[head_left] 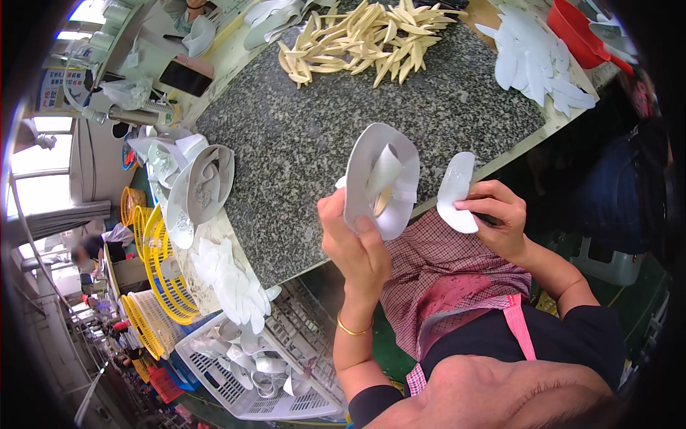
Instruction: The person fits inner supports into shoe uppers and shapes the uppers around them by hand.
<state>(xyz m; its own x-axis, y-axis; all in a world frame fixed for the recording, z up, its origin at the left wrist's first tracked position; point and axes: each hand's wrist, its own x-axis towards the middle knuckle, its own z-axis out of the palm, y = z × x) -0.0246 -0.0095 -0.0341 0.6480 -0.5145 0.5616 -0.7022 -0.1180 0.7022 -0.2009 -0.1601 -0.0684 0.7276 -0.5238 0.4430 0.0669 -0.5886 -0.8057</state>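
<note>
Left hand (357, 239) gripping white sole assembly (381, 179) above granite table (321, 129). Right-hand fingers (477, 207) pinching thin white insole (456, 191) nearby. Probably light, flexible; best held edgewise.

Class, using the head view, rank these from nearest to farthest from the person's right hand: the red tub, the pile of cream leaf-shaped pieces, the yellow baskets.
Measured from the right hand:
1. Red tub, up at the table's far right corner.
2. Pile of cream leaf-shaped pieces, at the far edge of the granite table, up and to the left.
3. Yellow baskets, far left, beyond the table.
</note>
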